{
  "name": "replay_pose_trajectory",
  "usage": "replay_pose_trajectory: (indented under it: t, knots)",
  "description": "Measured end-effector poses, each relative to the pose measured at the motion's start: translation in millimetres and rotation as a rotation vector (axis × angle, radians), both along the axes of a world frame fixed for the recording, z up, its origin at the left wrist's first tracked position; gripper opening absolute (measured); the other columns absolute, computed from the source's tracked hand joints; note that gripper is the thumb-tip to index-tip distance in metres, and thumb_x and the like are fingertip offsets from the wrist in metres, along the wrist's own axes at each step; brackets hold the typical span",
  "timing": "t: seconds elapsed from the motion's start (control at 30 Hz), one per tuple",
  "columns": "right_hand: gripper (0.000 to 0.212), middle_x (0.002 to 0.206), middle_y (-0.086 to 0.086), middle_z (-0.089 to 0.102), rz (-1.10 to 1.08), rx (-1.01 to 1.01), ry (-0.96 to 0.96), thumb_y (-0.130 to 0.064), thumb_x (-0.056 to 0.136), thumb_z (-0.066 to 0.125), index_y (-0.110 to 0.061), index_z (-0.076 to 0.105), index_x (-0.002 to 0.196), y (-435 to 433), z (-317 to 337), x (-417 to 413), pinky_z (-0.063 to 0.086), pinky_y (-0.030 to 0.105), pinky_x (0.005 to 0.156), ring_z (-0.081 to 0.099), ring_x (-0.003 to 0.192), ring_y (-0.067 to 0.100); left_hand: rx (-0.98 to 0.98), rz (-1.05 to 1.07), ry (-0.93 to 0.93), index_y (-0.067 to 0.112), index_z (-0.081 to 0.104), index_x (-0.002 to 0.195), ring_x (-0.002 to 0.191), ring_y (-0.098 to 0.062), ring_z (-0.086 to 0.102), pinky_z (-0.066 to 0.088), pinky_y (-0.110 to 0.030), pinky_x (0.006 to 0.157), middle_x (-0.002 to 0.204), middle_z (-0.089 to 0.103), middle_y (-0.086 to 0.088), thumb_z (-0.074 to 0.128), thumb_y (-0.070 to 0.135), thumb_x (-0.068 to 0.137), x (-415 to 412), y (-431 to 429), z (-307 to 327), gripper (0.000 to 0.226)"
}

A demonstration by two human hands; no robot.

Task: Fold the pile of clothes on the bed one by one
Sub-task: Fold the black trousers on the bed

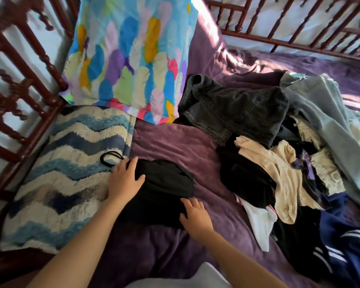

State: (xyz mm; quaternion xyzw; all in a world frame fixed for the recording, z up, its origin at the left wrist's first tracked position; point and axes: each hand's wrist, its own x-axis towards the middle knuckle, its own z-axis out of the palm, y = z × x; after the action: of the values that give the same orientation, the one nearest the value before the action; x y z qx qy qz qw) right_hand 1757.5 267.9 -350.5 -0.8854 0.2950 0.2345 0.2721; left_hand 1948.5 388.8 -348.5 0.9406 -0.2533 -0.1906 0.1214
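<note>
Pressing left hand and right hand on black garment, lengthwise toward pillow

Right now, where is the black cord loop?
Head view, left of centre: the black cord loop lies on the blue zigzag blanket, just past the left hand.
</note>
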Motion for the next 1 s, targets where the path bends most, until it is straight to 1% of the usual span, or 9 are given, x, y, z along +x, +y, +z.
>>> replay_pose_trajectory:
  t: [0.1,0.23,0.37,0.5,0.63,0.73,0.83,0.9,1.0]
  knots:
    - [0.055,0.147,0.001,0.028,0.018,-0.04,-0.044,-0.027,0.096,0.042,-0.022,0.022,0.147,-7,5,17,0.032,0.035,0.106,0.028,0.133,0.025,0.122,-0.153,0.085,0.017,0.04,0.139,0.131,-0.026,0.035,0.038,-0.037,0.1,0.145,0.037,-0.006,0.052,0.034,0.093,29,-16,1,0.05]
    - [0.058,0.149,0.001,0.026,0.022,-0.077,-0.116,-0.03,0.095,0.045,-0.02,0.021,0.147,-18,12,51,0.029,0.034,0.107,0.025,0.136,0.024,0.101,-0.237,0.145,0.011,0.061,0.109,0.099,-0.025,0.058,0.042,-0.031,0.075,0.107,0.063,-0.006,0.051,0.026,0.095,46,-23,0,0.022]
    - [0.064,0.154,0.003,0.016,0.033,-0.091,-0.144,-0.039,0.095,0.046,-0.022,0.015,0.149,-18,7,76,0.021,0.038,0.113,0.015,0.141,0.024,-0.135,-0.079,0.328,0.01,0.054,0.087,0.081,-0.022,0.053,0.033,-0.03,0.064,0.076,0.054,0.0,0.048,0.019,0.096,59,-24,1,0.014]
    - [0.073,0.158,0.003,0.002,0.0,0.03,-0.015,-0.05,0.094,0.041,-0.028,0.0,0.15,-18,-11,78,0.013,0.043,0.115,0.002,0.145,0.025,-0.272,0.073,0.465,0.008,0.056,0.083,0.077,-0.019,0.051,0.035,-0.025,0.062,0.073,0.053,0.0,0.048,0.014,0.096,72,-19,-2,0.017]
    - [0.069,0.158,0.012,-0.005,-0.007,-0.059,0.11,-0.049,0.097,0.036,-0.025,-0.001,0.15,-36,-25,70,0.015,0.042,0.115,0.0,0.146,0.029,-0.089,0.081,0.114,0.012,0.062,0.098,0.092,-0.029,0.058,0.042,-0.036,0.074,0.096,0.064,-0.007,0.05,0.017,0.095,72,-15,-9,0.014]
    - [0.073,0.14,0.024,0.044,0.143,-0.302,0.017,-0.045,0.074,0.071,-0.013,0.049,0.136,-38,-32,63,0.048,0.042,0.093,0.048,0.126,0.034,-0.032,0.008,-0.265,0.006,0.059,0.116,0.108,-0.041,0.051,0.046,-0.049,0.084,0.114,0.057,-0.022,0.059,0.012,0.086,52,-21,-3,0.031]
    - [0.054,0.123,0.013,0.062,0.325,-0.281,0.007,-0.047,0.069,0.055,-0.022,0.068,0.115,-33,-42,61,0.056,0.039,0.076,0.065,0.106,0.029,-0.102,-0.328,-0.484,0.01,0.062,0.115,0.119,-0.039,0.043,0.044,-0.053,0.09,0.125,0.056,-0.022,0.054,0.024,0.078,3,-32,-5,0.041]
    - [0.056,0.144,0.014,0.043,0.302,-0.177,0.038,-0.047,0.085,0.038,-0.026,0.05,0.135,-34,-43,70,0.045,0.045,0.096,0.047,0.128,0.031,0.015,-0.482,-0.365,0.015,0.067,0.112,0.124,-0.034,0.037,0.04,-0.054,0.095,0.129,0.056,-0.018,0.07,0.033,0.067,-23,-29,-19,0.049]
    - [0.058,0.158,0.008,-0.006,0.232,-0.14,0.223,-0.051,0.098,0.026,-0.035,0.005,0.149,-55,-52,85,0.008,0.052,0.114,-0.007,0.145,0.033,0.29,-0.404,-0.143,0.02,0.067,0.116,0.124,-0.04,0.041,0.039,-0.061,0.093,0.129,0.056,-0.02,0.087,0.045,0.049,-20,-11,-39,0.074]
